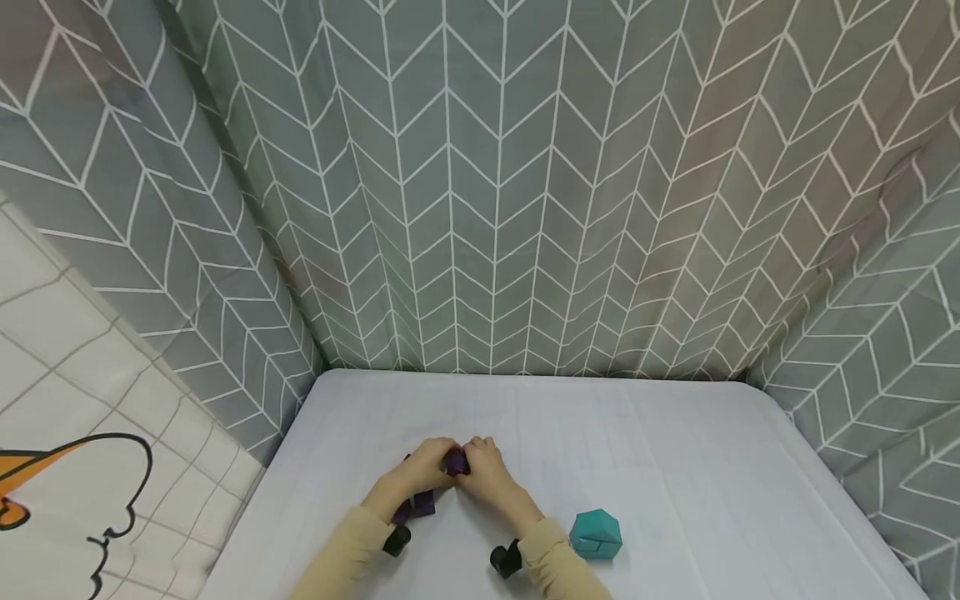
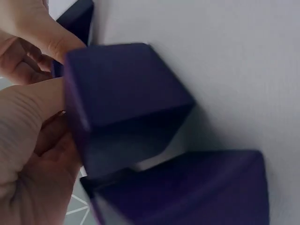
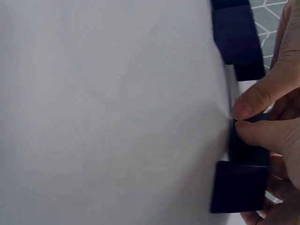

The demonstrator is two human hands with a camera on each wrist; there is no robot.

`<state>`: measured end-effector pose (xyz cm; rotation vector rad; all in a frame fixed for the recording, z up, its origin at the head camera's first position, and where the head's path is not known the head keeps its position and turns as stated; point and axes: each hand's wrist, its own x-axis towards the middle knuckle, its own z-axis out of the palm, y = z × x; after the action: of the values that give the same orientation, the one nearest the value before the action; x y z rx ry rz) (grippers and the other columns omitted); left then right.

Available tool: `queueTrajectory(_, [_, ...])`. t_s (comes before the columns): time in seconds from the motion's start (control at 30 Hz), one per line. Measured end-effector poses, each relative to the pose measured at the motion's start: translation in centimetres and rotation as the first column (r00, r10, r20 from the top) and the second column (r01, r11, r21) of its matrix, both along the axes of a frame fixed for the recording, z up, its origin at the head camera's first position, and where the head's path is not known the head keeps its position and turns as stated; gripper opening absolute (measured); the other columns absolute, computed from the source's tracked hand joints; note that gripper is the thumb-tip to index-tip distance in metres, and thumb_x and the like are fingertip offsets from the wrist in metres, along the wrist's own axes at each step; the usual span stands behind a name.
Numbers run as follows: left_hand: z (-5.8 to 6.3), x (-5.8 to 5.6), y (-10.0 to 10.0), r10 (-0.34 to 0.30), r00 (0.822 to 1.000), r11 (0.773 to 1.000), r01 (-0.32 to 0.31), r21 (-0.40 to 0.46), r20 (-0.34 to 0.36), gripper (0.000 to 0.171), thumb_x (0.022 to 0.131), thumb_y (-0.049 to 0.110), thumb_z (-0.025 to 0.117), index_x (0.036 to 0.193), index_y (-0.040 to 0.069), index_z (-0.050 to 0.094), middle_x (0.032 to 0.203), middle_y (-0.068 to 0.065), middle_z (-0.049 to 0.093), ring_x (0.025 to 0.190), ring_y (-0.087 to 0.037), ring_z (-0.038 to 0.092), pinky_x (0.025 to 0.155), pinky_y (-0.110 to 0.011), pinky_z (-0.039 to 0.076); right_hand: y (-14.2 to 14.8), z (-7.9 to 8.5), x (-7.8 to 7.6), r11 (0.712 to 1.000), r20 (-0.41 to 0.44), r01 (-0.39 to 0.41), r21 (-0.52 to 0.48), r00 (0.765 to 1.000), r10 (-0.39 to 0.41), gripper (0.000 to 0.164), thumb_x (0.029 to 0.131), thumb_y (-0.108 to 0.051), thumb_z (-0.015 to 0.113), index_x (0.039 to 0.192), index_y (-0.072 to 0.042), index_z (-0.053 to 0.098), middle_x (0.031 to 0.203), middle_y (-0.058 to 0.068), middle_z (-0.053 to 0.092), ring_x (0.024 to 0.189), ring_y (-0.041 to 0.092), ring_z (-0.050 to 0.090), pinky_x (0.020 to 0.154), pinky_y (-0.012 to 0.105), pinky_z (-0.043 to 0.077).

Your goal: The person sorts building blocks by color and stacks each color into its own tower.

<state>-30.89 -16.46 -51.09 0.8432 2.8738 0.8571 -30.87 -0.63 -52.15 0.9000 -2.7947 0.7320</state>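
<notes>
In the head view my left hand [image 1: 423,468] and right hand [image 1: 487,477] meet around a dark purple angular block [image 1: 457,462], each gripping one side of it. Close by my left hand are more purple pieces [image 1: 423,503]. From the left wrist, one flat-faced purple block [image 2: 126,89] sits right at the fingers, a larger purple piece [image 2: 201,192] below it. The right wrist view has both thumbs pressed near a dark block [image 3: 248,145], between an upper purple piece [image 3: 238,35] and a lower squarish one [image 3: 239,187]. Palms and curled fingers partly hide the pieces.
A teal faceted block [image 1: 596,535] rests on the white-covered table [image 1: 675,467], right of my right forearm. Black wrist cameras [image 1: 397,541] are strapped at both cuffs. Grey curtains [image 1: 480,208] with white lines stand behind the table and along its sides.
</notes>
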Motion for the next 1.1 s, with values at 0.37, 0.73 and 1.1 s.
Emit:
queueTrajectory(0.37, [-1.1,1.4,-1.0,0.002,1.0,0.999,-0.004,0.051,0.03,0.026,0.07,0.011,0.074,0.092,0.009,0.061,0.087,0.004,0.06,0.083,-0.009,0.056,0.074,-0.026,0.046,0.3,-1.6,2.0,0.983,0.086,-0.011,-0.185,0.996,0.027,0.026,0.072,-0.017,0.073,0.089,-0.002,0.061,0.086,0.0,0.053,0.08,0.011,0.042,0.07,0.022,0.04])
queueTrajectory(0.73, [-0.5,-0.4,-0.9,-0.01,1.0,0.999,0.011,0.041,-0.015,0.029,0.071,0.008,0.073,0.097,0.005,0.06,0.091,-0.002,0.061,0.084,-0.013,0.057,0.075,-0.027,0.047,0.5,-1.0,0.1,0.984,0.038,-0.041,-0.171,0.998,0.048,0.024,0.074,-0.018,0.071,0.089,-0.002,0.061,0.087,0.001,0.053,0.08,0.012,0.042,0.069,0.022,0.039])
queueTrajectory(1.1, [1.5,-0.6,-1.4,0.029,0.999,0.997,-0.027,0.073,-0.028,0.026,0.072,0.008,0.072,0.095,0.004,0.059,0.091,-0.004,0.06,0.085,-0.019,0.058,0.074,-0.031,0.048,-0.3,2.1,-0.7,0.995,-0.002,-0.068,-0.077,0.998,0.068,0.023,0.075,-0.019,0.071,0.089,-0.003,0.062,0.088,0.002,0.055,0.081,0.014,0.042,0.073,0.024,0.04])
